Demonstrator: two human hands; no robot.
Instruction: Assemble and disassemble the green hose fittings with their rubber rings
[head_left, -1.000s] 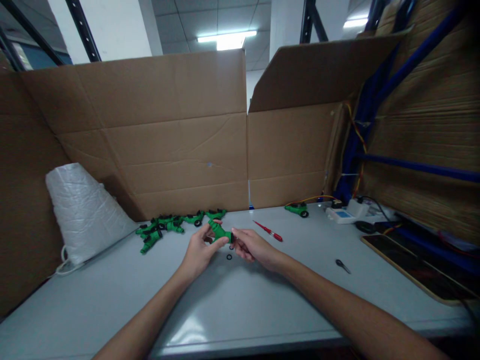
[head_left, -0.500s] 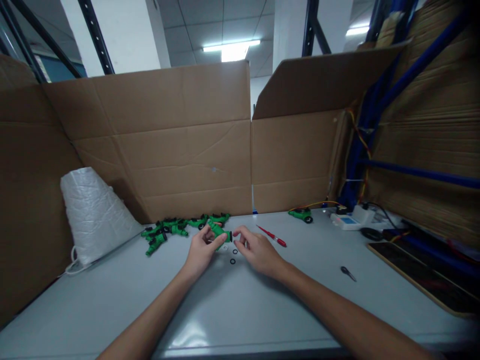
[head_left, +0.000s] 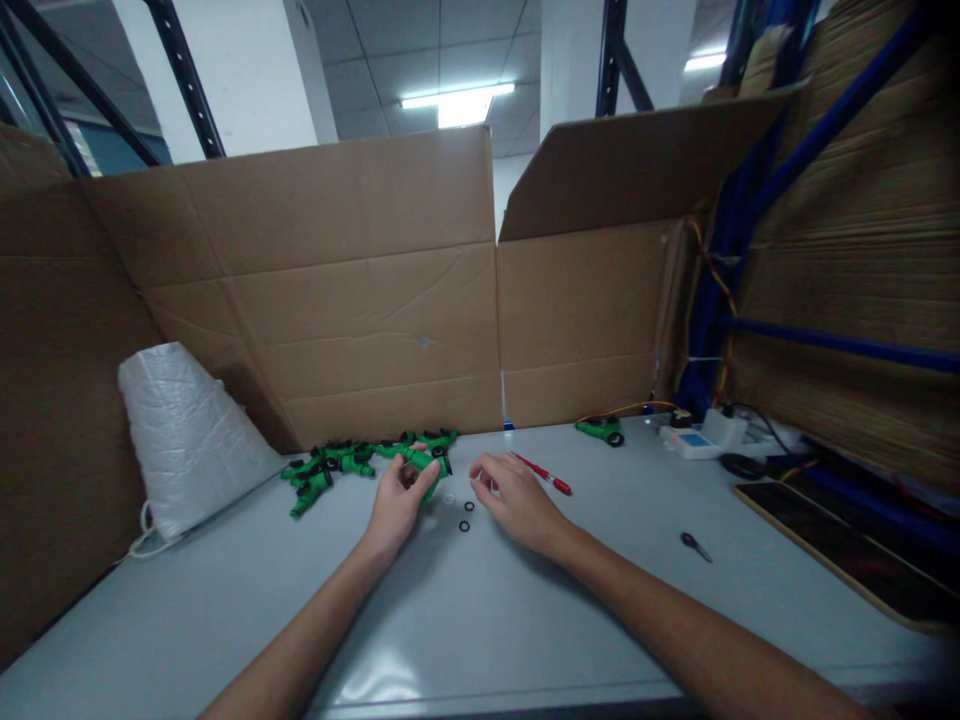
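Note:
My left hand is closed around a green plastic fitting, tubular, with a black end pointing right. The fingers hide part of it. My right hand hovers just right of the fitting, apart from it. Its fingers are loosely bent with the thumb apart, and nothing shows between them. Below and between the hands lie a black ring, a second black ring and a small whitish ring on the grey table.
Several green fittings are heaped at the back left, beside a white padded bag. A red screwdriver lies behind my right hand. Further right are another green fitting, a small dark tool and a power strip. Cardboard walls stand behind.
The green fitting in my left hand has moved slightly left and tilted, away from my right fingers. A wider gap now separates the right hand from it. The rings stay put.

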